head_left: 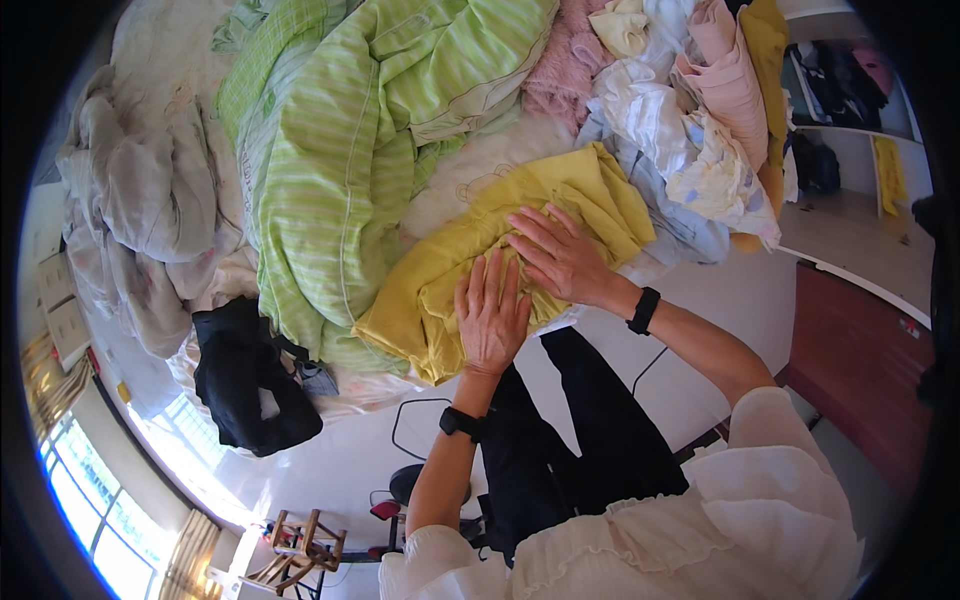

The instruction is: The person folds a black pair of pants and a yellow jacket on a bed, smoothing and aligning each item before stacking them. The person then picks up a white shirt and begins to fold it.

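Observation:
A yellow cloth garment (420, 290), partly folded and wrinkled, lies on the near edge of the bed. My left hand (490, 315) rests flat on its middle, fingers stretched out and pointing away from me. Just to the right, my right hand (565, 255) also presses flat on the yellow cloth, its fingers spread toward the left. Neither hand grips anything. A green striped quilt (320, 200) lies bunched directly behind and to the left of the yellow cloth.
Piled clothes, including a white garment (650, 115) and a folded pink one (730, 85), lie at the right. Grey bedding (150, 200) and a black garment (245, 380) are at the left. An open cabinet (850, 220) stands far right; a wooden stool (300, 545) is lower left.

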### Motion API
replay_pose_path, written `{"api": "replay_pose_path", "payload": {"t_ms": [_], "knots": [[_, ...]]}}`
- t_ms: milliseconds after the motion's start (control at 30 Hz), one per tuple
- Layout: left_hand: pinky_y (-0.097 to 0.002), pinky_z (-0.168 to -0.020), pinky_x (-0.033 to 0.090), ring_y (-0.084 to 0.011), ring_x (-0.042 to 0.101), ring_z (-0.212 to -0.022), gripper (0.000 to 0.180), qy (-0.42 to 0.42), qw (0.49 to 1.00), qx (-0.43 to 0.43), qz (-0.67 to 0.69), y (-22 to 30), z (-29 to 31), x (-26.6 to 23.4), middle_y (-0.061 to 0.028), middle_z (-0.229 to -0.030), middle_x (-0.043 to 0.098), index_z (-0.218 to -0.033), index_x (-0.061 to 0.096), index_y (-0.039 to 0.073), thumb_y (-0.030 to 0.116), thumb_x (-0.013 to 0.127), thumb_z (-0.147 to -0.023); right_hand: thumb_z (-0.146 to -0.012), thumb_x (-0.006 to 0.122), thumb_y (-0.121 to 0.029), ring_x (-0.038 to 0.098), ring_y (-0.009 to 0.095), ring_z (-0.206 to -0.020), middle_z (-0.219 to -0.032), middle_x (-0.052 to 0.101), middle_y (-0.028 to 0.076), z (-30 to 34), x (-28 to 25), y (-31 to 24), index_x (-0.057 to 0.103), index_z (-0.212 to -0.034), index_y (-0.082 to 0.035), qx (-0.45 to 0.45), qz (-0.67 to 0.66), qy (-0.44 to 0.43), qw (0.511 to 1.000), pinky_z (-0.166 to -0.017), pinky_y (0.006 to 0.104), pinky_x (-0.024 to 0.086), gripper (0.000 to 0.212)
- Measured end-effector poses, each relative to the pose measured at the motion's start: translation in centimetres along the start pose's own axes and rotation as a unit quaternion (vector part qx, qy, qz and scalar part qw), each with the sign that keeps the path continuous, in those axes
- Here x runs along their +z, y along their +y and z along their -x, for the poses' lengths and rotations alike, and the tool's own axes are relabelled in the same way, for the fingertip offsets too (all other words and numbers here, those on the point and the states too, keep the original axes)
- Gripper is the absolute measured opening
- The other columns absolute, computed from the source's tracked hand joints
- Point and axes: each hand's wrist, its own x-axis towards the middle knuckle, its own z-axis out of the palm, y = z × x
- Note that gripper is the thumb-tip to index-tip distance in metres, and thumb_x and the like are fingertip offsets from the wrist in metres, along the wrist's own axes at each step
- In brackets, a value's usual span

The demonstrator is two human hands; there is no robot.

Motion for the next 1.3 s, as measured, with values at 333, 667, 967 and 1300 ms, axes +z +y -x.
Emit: {"api": "replay_pose_path", "payload": {"t_ms": [333,667,967,1300], "knots": [[-0.0524,-0.108,0.017,-0.0377,0.022,-0.135,0.076,-0.045,0.991,-0.094,-0.083,-6.1,2.0,0.7,-0.0212,-0.146,0.024,-0.14,0.03,0.008,0.043,0.061,-0.08,-0.083,0.061,-0.032,0.031,0.029,-0.131,-0.137,0.039,0.014,0.5,-1.0,4.3,0.043,-0.13,-0.001,0.015,0.002,-0.009,1.0,-0.111,0.043,0.021,0.059],[-0.0498,-0.11,0.015,-0.033,0.02,-0.137,0.073,-0.026,0.997,-0.058,0.05,1.5,0.9,0.9,-0.0179,-0.147,0.024,-0.139,0.031,0.005,0.037,0.061,-0.082,-0.078,0.067,-0.023,0.055,0.03,-0.097,-0.107,0.057,0.017,6.3,-2.9,8.8,0.049,-0.12,0.0,0.426,-0.124,0.091,0.891,-0.087,0.0373,0.043,0.05],[-0.0495,-0.11,0.016,-0.0331,0.019,-0.137,0.066,-0.04,0.995,-0.077,0.044,3.8,-1.2,5.3,-0.0176,-0.147,0.023,-0.138,0.034,0.005,0.029,0.059,-0.082,-0.078,0.06,-0.014,0.058,0.02,-0.078,-0.09,0.063,0.013,7.3,-3.9,10.7,0.054,-0.11,0.002,0.414,-0.29,-0.005,0.862,-0.074,0.03,0.046,0.036],[-0.0486,-0.108,0.02,-0.0367,0.023,-0.135,0.066,-0.003,0.992,-0.099,0.079,3.5,0.3,4.2,-0.0202,-0.145,0.027,-0.137,0.034,0.003,0.028,0.061,-0.082,-0.082,0.061,-0.015,0.055,0.011,-0.084,-0.096,0.063,0.01,6.6,-3.2,8.8,0.055,-0.11,0.006,0.45,-0.328,-0.017,0.83,-0.079,0.0262,0.045,0.036]]}}
